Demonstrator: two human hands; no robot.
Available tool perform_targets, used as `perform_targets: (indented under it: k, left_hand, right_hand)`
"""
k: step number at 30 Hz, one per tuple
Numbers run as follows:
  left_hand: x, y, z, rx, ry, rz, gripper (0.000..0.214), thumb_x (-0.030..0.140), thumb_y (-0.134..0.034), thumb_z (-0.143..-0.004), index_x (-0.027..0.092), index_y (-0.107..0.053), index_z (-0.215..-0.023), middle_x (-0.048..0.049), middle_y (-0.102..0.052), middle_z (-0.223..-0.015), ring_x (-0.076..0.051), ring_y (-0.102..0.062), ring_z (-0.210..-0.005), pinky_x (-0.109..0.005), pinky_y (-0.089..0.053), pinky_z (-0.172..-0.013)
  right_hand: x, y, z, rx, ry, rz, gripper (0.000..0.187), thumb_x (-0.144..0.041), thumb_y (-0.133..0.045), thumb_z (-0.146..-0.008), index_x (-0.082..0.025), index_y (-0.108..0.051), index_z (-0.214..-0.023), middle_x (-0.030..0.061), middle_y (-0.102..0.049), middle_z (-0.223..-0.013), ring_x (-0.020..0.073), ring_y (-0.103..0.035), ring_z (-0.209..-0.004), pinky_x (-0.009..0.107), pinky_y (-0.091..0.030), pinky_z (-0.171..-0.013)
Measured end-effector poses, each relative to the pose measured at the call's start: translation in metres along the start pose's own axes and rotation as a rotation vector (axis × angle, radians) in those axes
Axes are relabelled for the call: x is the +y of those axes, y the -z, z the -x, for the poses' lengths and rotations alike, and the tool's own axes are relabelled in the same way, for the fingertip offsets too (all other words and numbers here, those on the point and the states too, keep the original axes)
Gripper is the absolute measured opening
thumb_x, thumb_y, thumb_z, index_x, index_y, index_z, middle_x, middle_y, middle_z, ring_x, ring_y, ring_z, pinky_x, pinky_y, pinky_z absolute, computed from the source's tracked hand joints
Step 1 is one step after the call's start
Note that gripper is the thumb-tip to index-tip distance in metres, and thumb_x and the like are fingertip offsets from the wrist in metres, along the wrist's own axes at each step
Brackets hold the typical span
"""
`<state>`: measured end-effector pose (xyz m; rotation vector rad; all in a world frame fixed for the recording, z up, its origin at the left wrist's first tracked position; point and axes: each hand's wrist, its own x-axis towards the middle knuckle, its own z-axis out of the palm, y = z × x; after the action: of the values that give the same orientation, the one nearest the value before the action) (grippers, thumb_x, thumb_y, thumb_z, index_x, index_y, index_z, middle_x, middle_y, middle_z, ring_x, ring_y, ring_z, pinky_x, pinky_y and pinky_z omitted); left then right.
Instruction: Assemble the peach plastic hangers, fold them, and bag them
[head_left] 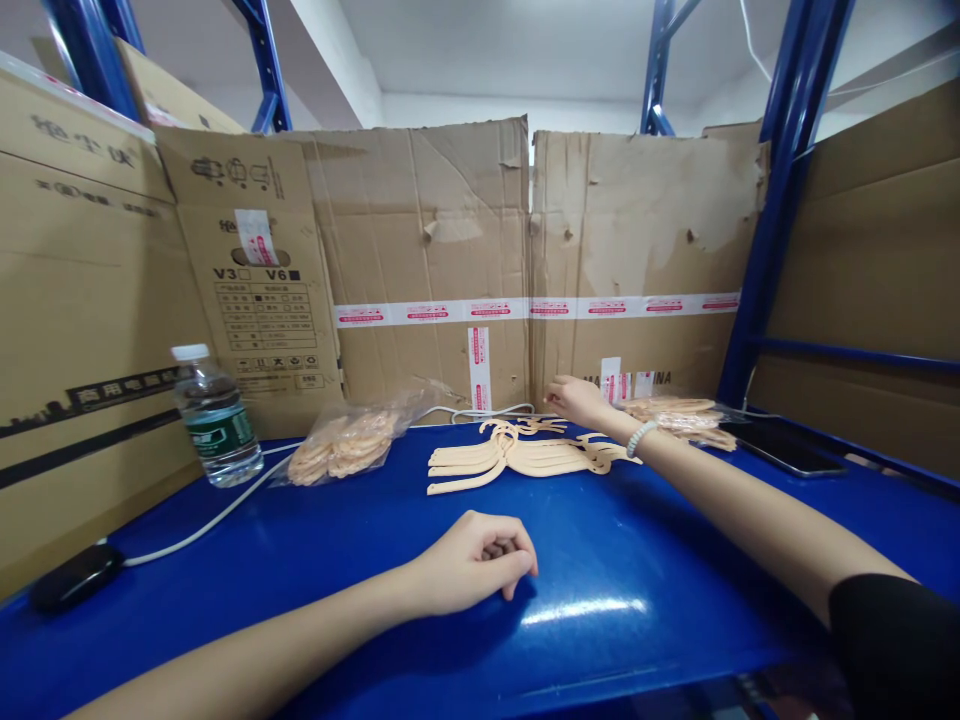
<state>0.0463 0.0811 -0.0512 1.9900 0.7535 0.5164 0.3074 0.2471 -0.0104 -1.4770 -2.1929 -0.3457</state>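
Observation:
Beige clothes hangers (551,460) lie stacked on the blue tabletop (645,560), their hooks overlapping near the middle. Closer to me, my left hand (480,562) rests over the table with its fingers curled inward; nothing shows in it, and it is apart from the hangers. My right hand (581,400), with a pale bead bracelet (640,438) at the wrist, reaches past the stack toward the back. Its fingers are bent, and whatever they may hold is hidden. Just below it lie a few more hangers (536,426).
A clear bag of beige hangers (345,445) lies at left, and another bagged bundle (675,412) at right beside a dark phone (784,447). A water bottle (217,425), a white cable (217,518) and a black device (75,577) are at left. Cardboard panels (420,250) wall the back.

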Motion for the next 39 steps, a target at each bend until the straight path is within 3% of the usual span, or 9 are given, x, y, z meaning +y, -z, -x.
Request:
perform_targets:
  k: [4, 8, 12, 15, 19, 22, 26, 29, 39]
  left_hand:
    - [-0.002, 0.001, -0.002, -0.018, 0.041, 0.096, 0.017, 0.028, -0.053, -0.081, 0.013, -0.062, -0.080, 0.0027, -0.056, -0.055, -0.006, -0.043, -0.043, -0.017, -0.033, -0.044]
    - [-0.004, 0.001, -0.007, 0.024, 0.083, 0.223, 0.019, 0.030, -0.055, -0.079, 0.013, -0.058, -0.086, 0.0008, -0.060, -0.061, -0.005, -0.046, -0.040, -0.016, -0.029, -0.040]
    - [-0.002, -0.001, -0.010, 0.248, 0.104, 0.384, 0.039, 0.037, -0.066, -0.074, 0.015, -0.053, -0.104, -0.0046, -0.063, -0.088, -0.008, -0.057, -0.052, -0.018, -0.038, -0.043]
    - [-0.002, -0.002, -0.010, 0.402, 0.096, 0.489, 0.046, 0.046, -0.071, -0.071, 0.016, -0.054, -0.102, -0.0051, -0.060, -0.092, -0.011, -0.058, -0.062, -0.018, -0.042, -0.044]
    - [-0.008, -0.001, -0.012, 0.446, 0.054, 0.547, 0.045, 0.055, -0.070, -0.071, 0.014, -0.053, -0.078, -0.0029, -0.058, -0.072, -0.010, -0.052, -0.059, -0.017, -0.039, -0.043]
    - [-0.013, 0.000, -0.013, 0.507, 0.055, 0.596, 0.047, 0.055, -0.073, -0.067, 0.015, -0.051, -0.078, -0.0017, -0.060, -0.073, -0.009, -0.051, -0.054, -0.017, -0.037, -0.041]
    - [-0.014, 0.002, -0.014, 0.567, 0.062, 0.615, 0.046, 0.053, -0.073, -0.068, 0.014, -0.053, -0.081, -0.0015, -0.061, -0.072, -0.008, -0.050, -0.051, -0.018, -0.038, -0.042]
    - [-0.012, 0.007, -0.012, 0.630, 0.084, 0.615, 0.040, 0.045, -0.074, -0.069, 0.014, -0.052, -0.080, -0.0010, -0.061, -0.069, -0.008, -0.049, -0.051, -0.018, -0.037, -0.043]
    - [-0.005, 0.042, -0.004, 0.713, 0.020, 0.631, 0.033, 0.035, -0.078, -0.069, 0.014, -0.053, -0.076, 0.0023, -0.057, -0.063, -0.007, -0.049, -0.055, -0.016, -0.040, -0.049]
  right_hand:
    - [-0.004, 0.011, 0.010, 0.167, -0.076, -0.230, 0.016, -0.026, -0.049, -0.083, -0.015, -0.061, -0.085, 0.0113, -0.067, -0.087, 0.0215, -0.063, -0.083, 0.030, -0.047, -0.072]
    - [-0.037, 0.017, 0.036, 0.206, -0.141, -0.505, 0.018, -0.031, -0.040, -0.087, -0.017, -0.051, -0.084, 0.0082, -0.068, -0.073, 0.0163, -0.064, -0.064, 0.028, -0.050, -0.059]
    - [-0.088, 0.019, 0.076, -0.073, -0.226, -1.304, 0.021, -0.034, -0.061, -0.073, -0.020, -0.046, -0.075, 0.0023, -0.067, -0.061, 0.0141, -0.063, -0.055, 0.025, -0.050, -0.054]
    - [-0.119, 0.018, 0.098, -0.264, -0.240, -1.472, 0.025, -0.036, -0.066, -0.072, -0.019, -0.048, -0.077, 0.0024, -0.068, -0.063, 0.0136, -0.064, -0.056, 0.023, -0.049, -0.052]
    - [-0.134, 0.013, 0.107, -0.326, -0.061, -1.311, 0.032, -0.044, -0.067, -0.076, -0.018, -0.049, -0.075, -0.0004, -0.063, -0.060, 0.0112, -0.058, -0.052, 0.021, -0.045, -0.047]
    - [-0.125, 0.012, 0.103, -0.269, 0.022, -1.175, 0.029, -0.044, -0.060, -0.083, -0.017, -0.053, -0.077, 0.0019, -0.063, -0.069, 0.0129, -0.059, -0.061, 0.024, -0.049, -0.054]
    - [-0.094, 0.009, 0.093, -0.073, 0.167, -0.634, 0.010, -0.027, -0.056, -0.085, -0.017, -0.058, -0.086, 0.0054, -0.064, -0.084, 0.0178, -0.059, -0.078, 0.031, -0.048, -0.071]
    - [-0.070, 0.003, 0.087, -0.058, 0.239, -0.290, 0.010, -0.017, -0.060, -0.080, -0.017, -0.060, -0.089, 0.0088, -0.062, -0.091, 0.0216, -0.057, -0.088, 0.033, -0.046, -0.077]
    - [-0.059, -0.017, 0.079, -0.066, 0.195, -0.174, 0.002, -0.018, -0.060, -0.083, -0.017, -0.060, -0.084, 0.0073, -0.060, -0.090, 0.0192, -0.057, -0.086, 0.028, -0.045, -0.075]
